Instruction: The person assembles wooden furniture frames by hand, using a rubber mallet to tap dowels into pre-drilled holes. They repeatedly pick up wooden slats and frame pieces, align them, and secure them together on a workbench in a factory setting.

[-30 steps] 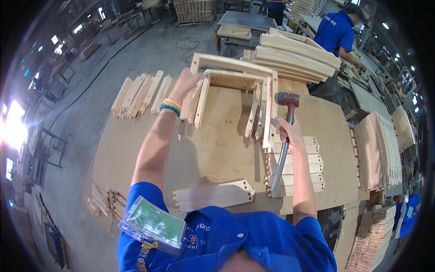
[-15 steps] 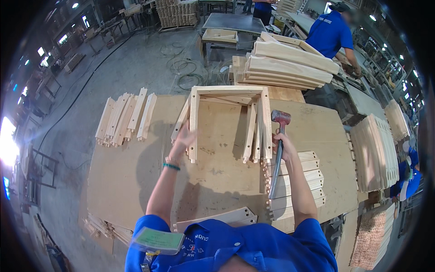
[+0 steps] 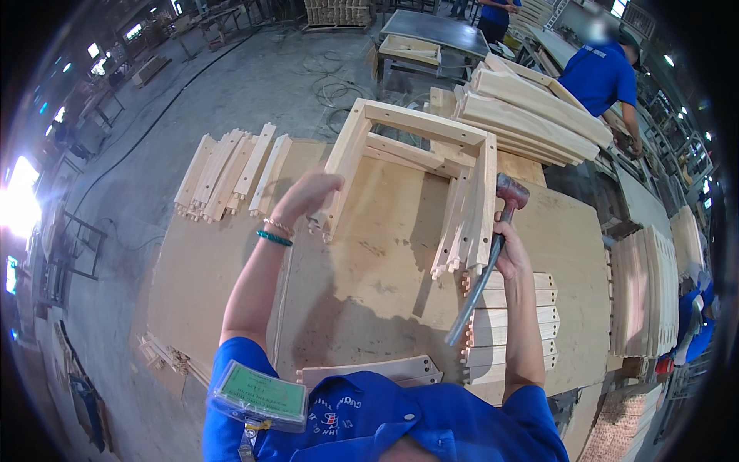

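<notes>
A pale U-shaped wooden frame (image 3: 427, 122) is tilted above the cardboard-covered table, its open ends toward me. My left hand (image 3: 309, 194) is closed round its left leg. The fingers of my right hand (image 3: 511, 248) wrap the dark handle of a mallet (image 3: 513, 192) with a worn red head. That hand is right beside the frame's right leg; whether it also touches the wood I cannot tell. Within and behind the frame, more wooden rails and legs show, partly hidden by it.
Loose wooden slats (image 3: 231, 173) lie at the far left of the table (image 3: 354, 300). Curved slats with holes (image 3: 512, 327) lie at right, others (image 3: 373, 371) close to me. Boards (image 3: 531, 115) are stacked at the back, more (image 3: 643, 292) at right. A co-worker (image 3: 604, 77) bends over a bench.
My left hand has closed on the frame's left leg. The frame has risen and tilted, its top left corner swinging up. My right hand still holds the mallet, and the view has shifted.
</notes>
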`<state>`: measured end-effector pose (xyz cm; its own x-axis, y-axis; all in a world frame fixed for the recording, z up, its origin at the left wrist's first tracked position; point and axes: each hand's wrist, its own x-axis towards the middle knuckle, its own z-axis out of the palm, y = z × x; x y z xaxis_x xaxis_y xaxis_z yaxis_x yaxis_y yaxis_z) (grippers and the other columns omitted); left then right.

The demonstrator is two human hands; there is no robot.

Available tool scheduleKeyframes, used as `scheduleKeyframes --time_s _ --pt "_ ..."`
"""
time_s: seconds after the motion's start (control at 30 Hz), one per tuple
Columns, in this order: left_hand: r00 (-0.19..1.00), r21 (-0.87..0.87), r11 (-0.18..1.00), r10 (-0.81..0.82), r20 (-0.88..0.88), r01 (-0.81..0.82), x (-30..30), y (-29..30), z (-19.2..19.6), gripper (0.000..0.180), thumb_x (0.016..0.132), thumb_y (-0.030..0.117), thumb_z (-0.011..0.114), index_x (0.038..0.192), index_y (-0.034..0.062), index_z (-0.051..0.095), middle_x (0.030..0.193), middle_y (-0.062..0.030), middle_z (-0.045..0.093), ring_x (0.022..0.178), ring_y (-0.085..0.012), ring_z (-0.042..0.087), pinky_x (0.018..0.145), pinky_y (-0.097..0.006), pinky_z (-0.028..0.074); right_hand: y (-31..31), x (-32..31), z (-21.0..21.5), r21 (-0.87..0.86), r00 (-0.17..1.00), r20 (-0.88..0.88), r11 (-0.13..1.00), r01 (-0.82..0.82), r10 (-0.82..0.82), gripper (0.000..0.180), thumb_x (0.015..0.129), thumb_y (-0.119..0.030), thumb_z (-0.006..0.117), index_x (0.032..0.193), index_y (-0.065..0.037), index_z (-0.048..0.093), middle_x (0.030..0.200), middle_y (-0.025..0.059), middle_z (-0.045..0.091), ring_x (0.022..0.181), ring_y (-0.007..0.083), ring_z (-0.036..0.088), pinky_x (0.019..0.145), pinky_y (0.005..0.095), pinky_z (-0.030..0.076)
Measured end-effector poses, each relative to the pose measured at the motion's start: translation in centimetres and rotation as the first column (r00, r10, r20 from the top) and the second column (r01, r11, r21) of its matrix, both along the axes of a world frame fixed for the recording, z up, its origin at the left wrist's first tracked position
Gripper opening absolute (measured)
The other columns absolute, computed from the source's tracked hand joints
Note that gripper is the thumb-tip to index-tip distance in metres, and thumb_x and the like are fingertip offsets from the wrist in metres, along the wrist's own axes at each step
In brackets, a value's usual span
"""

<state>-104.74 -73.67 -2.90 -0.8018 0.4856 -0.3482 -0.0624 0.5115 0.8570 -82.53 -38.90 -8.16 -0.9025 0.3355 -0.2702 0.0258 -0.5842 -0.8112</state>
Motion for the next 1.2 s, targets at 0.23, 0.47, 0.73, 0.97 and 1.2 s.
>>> scheduleKeyframes --time_s 0.23,0.47,0.73,0.97,1.2 --pt "0.963 0.092 0.992 -0.059 -0.262 0.086 -4.3 -2.3 -3.3 0.034 0.073 0.027 0.065 0.09 -0.0027 0.061 0.067 -0.0033 0.054 0.051 -0.0122 0.044 0.049 -0.031 0.038 -3.2 -2.3 0.5 0.196 0.99 0.139 0.98 -0.023 -0.004 0.022 0.079 -0.003 0.055 0.096 -0.013 0.045 0.081 0.0014 0.049 0.07 0.014 0.052 0.062 0.0353 0.054" --pt "0.986 0.411 0.896 0.156 0.058 -0.166 -4.3 -2.9 -4.2 0.059 0.084 0.033 0.062 0.13 -0.0014 0.05 0.129 -0.0184 0.055 0.118 -0.0246 0.053 0.099 -0.035 0.04 -1.2 1.1 0.2 0.186 0.985 0.123 0.978 0.098 -0.122 0.017 0.084 -0.003 0.052 0.098 -0.011 0.045 0.124 0.0219 0.058 0.107 0.029 0.063 0.077 0.0358 0.06" --pt "0.7 -0.533 0.514 0.207 -0.684 -0.672 -10.3 -10.5 -14.0 0.063 0.082 0.046 0.066 0.123 0.0006 0.055 0.121 -0.0184 0.058 0.114 -0.0317 0.056 0.091 -0.043 0.048 -1.0 9.3 1.2 0.321 0.965 0.229 0.946 0.047 -0.126 0.033 0.084 -0.006 0.05 0.116 -0.01 0.044 0.105 0.0161 0.06 0.072 0.0162 0.058 0.053 0.0267 0.05" --pt "0.874 0.134 0.882 0.468 -0.129 -0.452 -4.7 -14.5 -10.4 0.049 0.086 0.037 0.068 0.117 0.001 0.057 0.098 -0.0058 0.065 0.084 -0.0133 0.062 0.078 -0.029 0.051 -3.6 18.4 1.3 0.248 0.936 0.351 0.966 -0.069 -0.023 0.024 0.085 -0.012 0.055 0.107 -0.009 0.045 0.071 0.0036 0.051 0.043 0.0078 0.042 0.033 0.0214 0.032" --pt "0.906 0.501 0.755 0.347 0.243 -0.423 18.3 -15.1 -8.3 0.026 0.086 0.021 0.068 0.106 0.0076 0.058 0.082 0.0028 0.058 0.071 -0.0083 0.055 0.065 -0.026 0.048 -10.3 26.9 -1.0 0.376 0.839 0.537 0.867 -0.328 0.085 0.014 0.088 -0.004 0.058 0.1 -0.005 0.053 0.069 -0.0022 0.047 0.041 0.0025 0.037 0.035 0.0198 0.028"
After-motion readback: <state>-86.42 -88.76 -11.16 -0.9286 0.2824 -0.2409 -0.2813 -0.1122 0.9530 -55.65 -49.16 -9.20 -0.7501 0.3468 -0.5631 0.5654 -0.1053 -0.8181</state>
